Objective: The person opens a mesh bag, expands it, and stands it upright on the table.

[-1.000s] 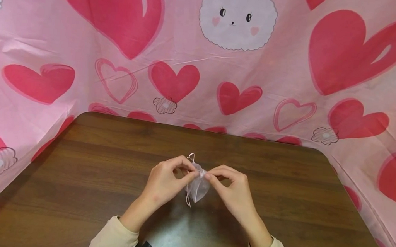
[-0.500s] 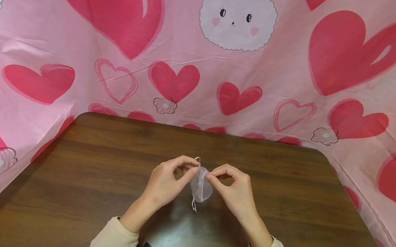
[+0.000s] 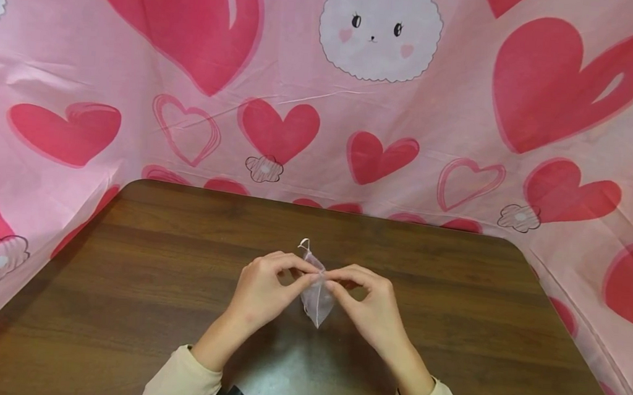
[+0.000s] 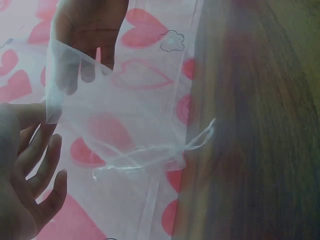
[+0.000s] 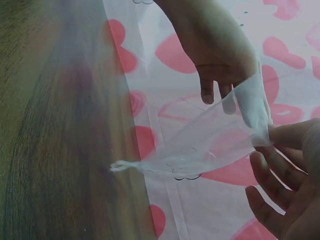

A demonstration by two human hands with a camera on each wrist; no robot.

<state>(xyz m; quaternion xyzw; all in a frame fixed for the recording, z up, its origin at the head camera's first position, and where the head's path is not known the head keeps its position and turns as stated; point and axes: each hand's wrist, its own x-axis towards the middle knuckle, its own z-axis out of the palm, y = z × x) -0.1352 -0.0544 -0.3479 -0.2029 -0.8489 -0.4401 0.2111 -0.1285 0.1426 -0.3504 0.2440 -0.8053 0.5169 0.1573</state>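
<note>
A small sheer white organza pouch with a thin drawstring hangs just above the dark wooden table at its middle. My left hand pinches the pouch's left top edge between thumb and forefinger. My right hand pinches the right top edge the same way. One drawstring loop sticks up behind the hands. In the left wrist view the pouch spreads flat between both hands, its drawstring trailing toward the table. The right wrist view shows the pouch stretched, with a knotted string end.
A pink cloth printed with red hearts and a white bunny face drapes behind and along both sides of the table. Cream sleeves cover both forearms at the near edge.
The pouch turned in the fingers: its hanging string end below is gone from sight and a loop now stands above. Both hands stayed at the same spot, fingertips drawn slightly closer.
</note>
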